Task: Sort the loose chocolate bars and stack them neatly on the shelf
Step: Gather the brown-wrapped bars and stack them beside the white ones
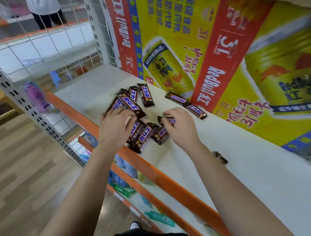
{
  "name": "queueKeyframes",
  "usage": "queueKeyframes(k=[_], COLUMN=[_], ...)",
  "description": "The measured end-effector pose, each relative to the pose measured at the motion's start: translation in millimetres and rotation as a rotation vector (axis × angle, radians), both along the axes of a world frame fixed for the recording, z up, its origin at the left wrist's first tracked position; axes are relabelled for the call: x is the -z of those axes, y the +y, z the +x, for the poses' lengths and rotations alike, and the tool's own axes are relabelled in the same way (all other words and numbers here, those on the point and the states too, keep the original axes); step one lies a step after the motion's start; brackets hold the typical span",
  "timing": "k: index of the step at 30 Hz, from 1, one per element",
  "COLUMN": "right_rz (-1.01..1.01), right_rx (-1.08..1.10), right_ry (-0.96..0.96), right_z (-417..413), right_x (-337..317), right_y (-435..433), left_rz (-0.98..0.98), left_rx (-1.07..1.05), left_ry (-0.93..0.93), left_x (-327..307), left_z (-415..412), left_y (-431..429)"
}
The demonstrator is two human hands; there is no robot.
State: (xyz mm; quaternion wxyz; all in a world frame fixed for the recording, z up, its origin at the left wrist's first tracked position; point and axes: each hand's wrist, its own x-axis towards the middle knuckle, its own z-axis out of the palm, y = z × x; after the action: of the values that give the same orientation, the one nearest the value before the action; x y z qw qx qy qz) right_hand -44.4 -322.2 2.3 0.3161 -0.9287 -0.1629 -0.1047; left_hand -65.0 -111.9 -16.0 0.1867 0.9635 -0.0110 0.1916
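The white shelf point(256, 158) held a messy bunch of chocolate bars point(141, 135) close to its orange front edge point(166, 179). The left hand point(115, 128) was bent over the bunch. Its fingers and thumb pinched the near end of a long bar point(129, 103) that lay on top of other bars. The right hand point(181, 129) was curled too. It pinched the end of a short bar point(169, 120) just over the bunch. More bars lay side by side under and between the two hands, and it was a bit blurry there.

Two back bars point(145, 96) lay behind the bunch. A pair of bars point(177, 98) lay end to end, right up against the big boxes. One lone bar point(220, 158) lay well apart, beside the right arm.

Big yellow and red drink boxes point(172, 47) stood along the back of the shelf like a wall, so the bars lay only on the front strip. A grey metal post point(26, 108) full of holes stood at the left, with a wire grid point(65, 42) behind it. Lower shelves point(125, 189) under the orange edge held green and blue packs. The wooden floor point(24, 165) showed below. Another person point(43, 6) stood far off behind the grid.
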Motion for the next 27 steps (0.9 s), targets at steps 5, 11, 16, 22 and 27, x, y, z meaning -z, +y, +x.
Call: queueKeyframes(k=[5,11,16,22,27], right_rz=[-0.04,-0.082,0.015,0.078,0.13], right_rx=[-0.023,0.009,0.009,0.168,0.332], right_ry=[0.073,0.178,0.319,0.3,0.25], right_z=[39,66,73,73,70], right_x=[-1,7,7,2,0], right_y=[60,99,99,52,16], left_rz=[-0.003,-0.018,-0.065,-0.026,0.055], left_rx=[0.001,0.007,0.043,0.173,0.336], left_ry=[0.034,0.037,0.023,0.0,0.097], left_x=[5,8,7,0,-5], left_z=[25,48,69,111,154], left_y=[43,65,69,49,18])
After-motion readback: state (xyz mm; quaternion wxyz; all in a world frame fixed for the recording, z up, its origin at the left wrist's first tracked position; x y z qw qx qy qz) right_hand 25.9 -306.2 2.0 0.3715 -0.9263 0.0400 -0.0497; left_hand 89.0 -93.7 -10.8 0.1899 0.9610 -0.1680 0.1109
